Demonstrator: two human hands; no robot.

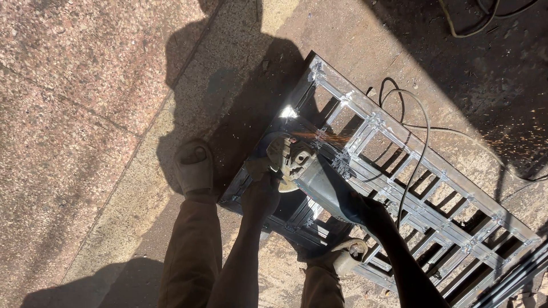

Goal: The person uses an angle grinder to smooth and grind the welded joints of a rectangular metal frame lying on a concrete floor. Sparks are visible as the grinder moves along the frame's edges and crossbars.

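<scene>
In the head view, a grey-bodied electric angle grinder (311, 171) is tipped so its disc meets a bar of the flat grey welded steel grille frame (399, 171), which lies on the concrete ground (85, 114); orange sparks (502, 134) fly away to the right. The left hand (260, 188) is wrapped round the grinder's front to steady it, while the right hand (365, 211) is clamped on its rear body. The black power cable (414, 148) trails over the frame, clear of the disc, and a sandalled foot (194, 165) stands just beside the frame's edge.
</scene>
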